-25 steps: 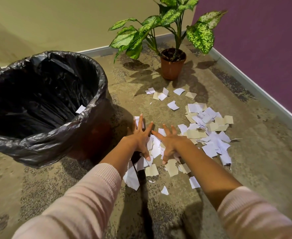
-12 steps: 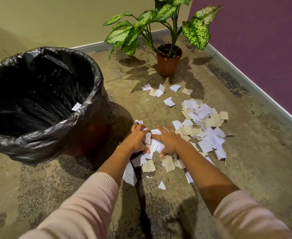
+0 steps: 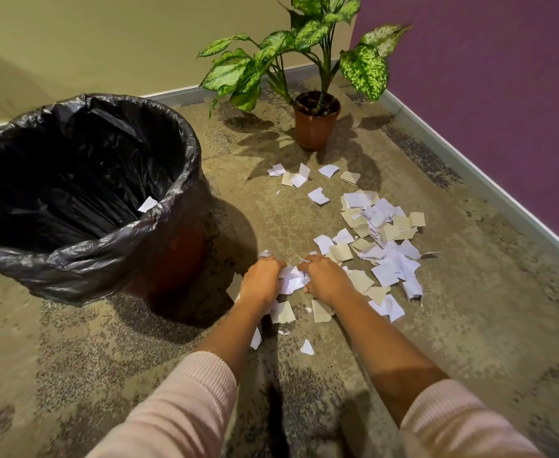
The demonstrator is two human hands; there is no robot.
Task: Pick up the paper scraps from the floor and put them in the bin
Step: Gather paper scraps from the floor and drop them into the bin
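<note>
White and beige paper scraps [image 3: 382,241] lie scattered over the mottled floor, from the middle toward the right. My left hand [image 3: 261,280] and my right hand [image 3: 326,277] sit side by side on the floor with fingers curled around a bunch of white scraps [image 3: 292,279] squeezed between them. More scraps lie just below and to the right of my hands. The bin [image 3: 175,259], lined with a black bag [image 3: 73,180], stands to the left of my hands. One white scrap [image 3: 147,204] rests inside its rim.
A potted plant [image 3: 316,125] with broad speckled leaves stands in the far corner behind the scraps. A purple wall with a grey skirting board [image 3: 489,190] runs along the right. A beige wall closes the back.
My hands went from flat with spread fingers to curled fists, drawing the scraps beneath them into a bunch between them. The view has shifted slightly.
</note>
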